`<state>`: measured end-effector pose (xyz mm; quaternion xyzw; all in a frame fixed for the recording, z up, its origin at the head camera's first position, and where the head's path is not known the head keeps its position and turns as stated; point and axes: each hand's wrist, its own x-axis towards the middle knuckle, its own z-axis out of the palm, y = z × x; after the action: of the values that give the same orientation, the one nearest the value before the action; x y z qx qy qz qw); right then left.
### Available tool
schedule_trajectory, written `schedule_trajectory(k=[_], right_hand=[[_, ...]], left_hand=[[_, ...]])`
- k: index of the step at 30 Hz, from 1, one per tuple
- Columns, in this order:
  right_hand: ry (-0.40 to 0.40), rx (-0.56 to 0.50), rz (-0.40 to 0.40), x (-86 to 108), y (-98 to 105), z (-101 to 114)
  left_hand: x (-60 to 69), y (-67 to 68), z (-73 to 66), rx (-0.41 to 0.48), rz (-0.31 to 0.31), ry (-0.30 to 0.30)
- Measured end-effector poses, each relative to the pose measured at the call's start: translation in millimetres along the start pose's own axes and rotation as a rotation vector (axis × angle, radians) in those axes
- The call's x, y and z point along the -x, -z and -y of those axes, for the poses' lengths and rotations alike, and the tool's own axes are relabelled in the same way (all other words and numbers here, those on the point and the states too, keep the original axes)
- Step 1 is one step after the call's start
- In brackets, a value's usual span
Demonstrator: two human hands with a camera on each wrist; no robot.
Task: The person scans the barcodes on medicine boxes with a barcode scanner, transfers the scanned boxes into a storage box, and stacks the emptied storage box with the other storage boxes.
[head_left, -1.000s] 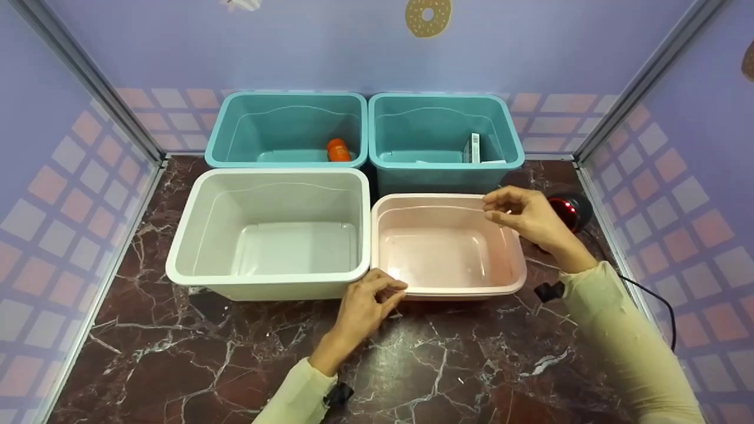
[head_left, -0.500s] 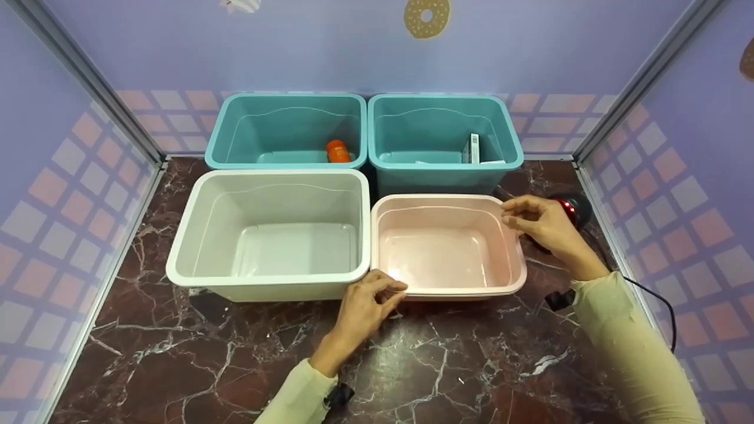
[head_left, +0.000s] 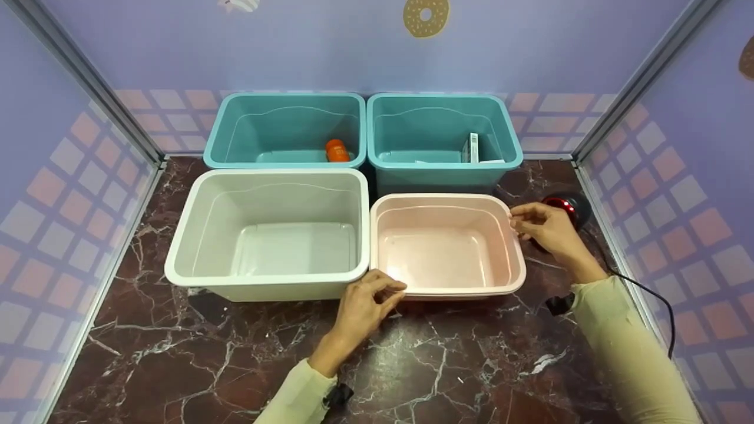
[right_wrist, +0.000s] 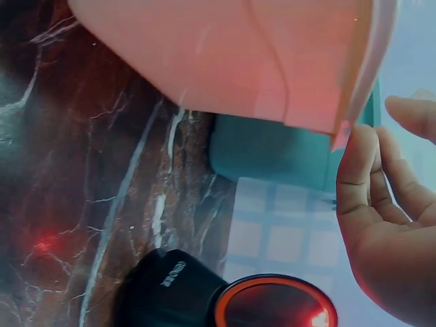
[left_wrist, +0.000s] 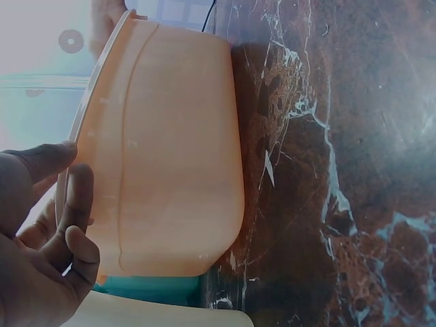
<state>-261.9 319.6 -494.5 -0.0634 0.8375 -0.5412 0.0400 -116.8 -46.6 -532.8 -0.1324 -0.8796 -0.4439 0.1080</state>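
A pale pink plastic bin (head_left: pixel 433 256) stands on the marbled table, right of the white bin (head_left: pixel 283 280). My left hand (head_left: pixel 364 303) holds the pink bin's near left corner, pinching its rim between thumb and fingers. In the left wrist view, those fingers (left_wrist: pixel 80 194) lie against the outer wall just under the rim. Loosely bent, my right hand (head_left: pixel 551 232) has its fingertips at the pink bin's right rim, towards the back. Seen from the right wrist, the fingertips (right_wrist: pixel 360 139) meet the rim's corner while another digit stays apart from it.
Behind are two teal bins: the left one (head_left: pixel 285 165) holds an orange bottle (head_left: pixel 337 151), the right one (head_left: pixel 447 166) white boxes (head_left: pixel 473 148). A black device with red lights (head_left: pixel 568 209) and a cable (head_left: pixel 651 288) sits beside my right hand. Purple walls enclose the table.
My right hand has moved right, from above the pink bin's far right part to its right rim. My left hand and the bins have stayed in place.
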Motion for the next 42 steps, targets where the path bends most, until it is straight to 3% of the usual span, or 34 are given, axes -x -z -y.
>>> schedule_trajectory(k=[13,19,24,30,42], right_hand=[[-0.155,-0.034,0.041,-2.7,-1.9,-12.7],[-0.186,-0.014,0.085,0.5,-0.8,-10.1],[-0.224,-0.097,0.101,3.7,-1.1,-7.7],[-0.212,-0.101,0.101,5.1,-0.6,-8.0],[-0.197,-0.114,0.093,10.2,3.9,-7.8]], left_hand=[[1.6,-0.4,-1.5,-0.087,-0.077,-0.042],[3.6,-0.4,-2.8,-0.124,-0.106,-0.044],[3.3,0.0,-3.2,-0.139,-0.103,-0.029],[4.4,-0.2,-4.2,-0.141,-0.11,-0.037],[7.3,-2.0,-5.0,-0.138,-0.164,-0.125]])
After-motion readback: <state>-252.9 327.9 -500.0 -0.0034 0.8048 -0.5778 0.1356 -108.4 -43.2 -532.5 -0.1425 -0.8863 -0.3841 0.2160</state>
